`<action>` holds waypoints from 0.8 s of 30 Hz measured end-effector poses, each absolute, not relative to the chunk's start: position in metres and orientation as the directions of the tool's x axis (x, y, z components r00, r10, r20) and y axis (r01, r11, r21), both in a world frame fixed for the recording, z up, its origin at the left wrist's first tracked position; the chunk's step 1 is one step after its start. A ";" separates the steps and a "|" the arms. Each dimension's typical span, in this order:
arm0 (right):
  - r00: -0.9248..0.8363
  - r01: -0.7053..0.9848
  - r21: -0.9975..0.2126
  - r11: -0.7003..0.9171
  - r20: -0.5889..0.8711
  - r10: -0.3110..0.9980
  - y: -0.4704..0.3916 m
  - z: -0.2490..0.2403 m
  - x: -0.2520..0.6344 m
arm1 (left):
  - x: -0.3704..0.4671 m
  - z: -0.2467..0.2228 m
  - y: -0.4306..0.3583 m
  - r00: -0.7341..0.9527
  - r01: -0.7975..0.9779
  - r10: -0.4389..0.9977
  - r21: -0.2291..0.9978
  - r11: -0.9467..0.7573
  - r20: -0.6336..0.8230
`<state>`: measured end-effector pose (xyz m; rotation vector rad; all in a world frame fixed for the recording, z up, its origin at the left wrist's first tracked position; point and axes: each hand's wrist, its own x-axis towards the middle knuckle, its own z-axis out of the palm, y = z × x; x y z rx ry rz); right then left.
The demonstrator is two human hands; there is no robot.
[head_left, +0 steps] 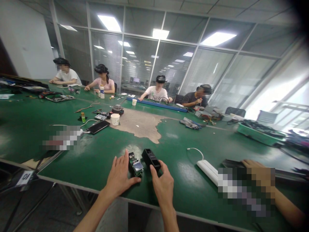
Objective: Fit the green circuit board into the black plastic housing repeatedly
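Observation:
Near the table's front edge, a green circuit board [136, 165] with a small grey screen lies on the green table [96, 169]. My left hand [120, 175] is at its left side, fingers spread, the thumb along the board's near end. Just right of the board is a black rectangular housing [151, 158] with openings in its top face. My right hand [163, 182] has its thumb and fingers around the housing's near end. A narrow gap separates board and housing.
A white power strip [207, 170] and another person's hand [259, 170] are at the right. Further back stand a paper cup [115, 119], a black phone [99, 127] and a green bin [260, 135]. Several people sit across the table.

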<state>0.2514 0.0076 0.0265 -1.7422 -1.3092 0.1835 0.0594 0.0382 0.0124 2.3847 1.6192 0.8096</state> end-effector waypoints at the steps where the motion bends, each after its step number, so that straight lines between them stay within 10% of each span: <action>1: 0.437 0.647 -0.763 0.002 0.373 0.819 0.007 0.032 0.248 | 0.060 0.013 0.038 0.267 0.815 0.898 0.415 -0.405 0.350; 24: 0.191 0.801 -0.584 0.132 0.458 0.868 0.004 0.047 0.193 | 0.059 0.013 0.035 0.200 0.784 0.888 0.476 -0.399 0.414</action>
